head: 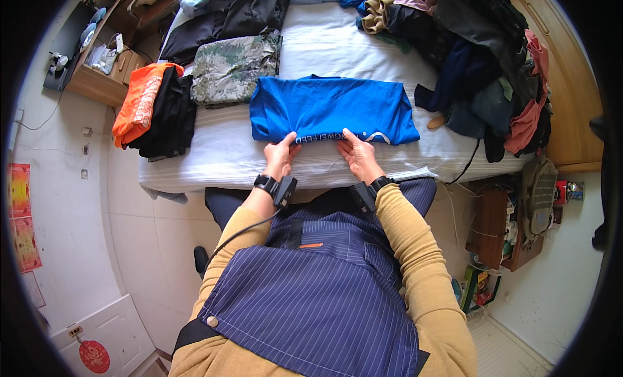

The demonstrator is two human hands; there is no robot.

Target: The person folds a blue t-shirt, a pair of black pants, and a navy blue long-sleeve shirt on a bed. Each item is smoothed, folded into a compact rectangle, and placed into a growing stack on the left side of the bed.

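Observation:
A folded blue shirt [336, 104] lies flat on the bed, with printed white writing along its near edge. My left hand [280, 155] pinches that edge left of its middle, thumb on top and fingers underneath. To the right, my right hand [357, 155] grips the same edge in the same way. The shirt's left end meets a folded camouflage garment [233, 67]. Both wrists carry a black strap with a small dark device, and a cable runs from the left one.
A folded orange garment [143, 102] and a black one [170, 114] lie at the bed's left. Dark trousers [233, 21] are behind them. A heap of mixed clothes [477, 60] covers the right side of the white-sheeted bed [316, 41]. A backpack [538, 201] hangs by a wooden cabinet [491, 226].

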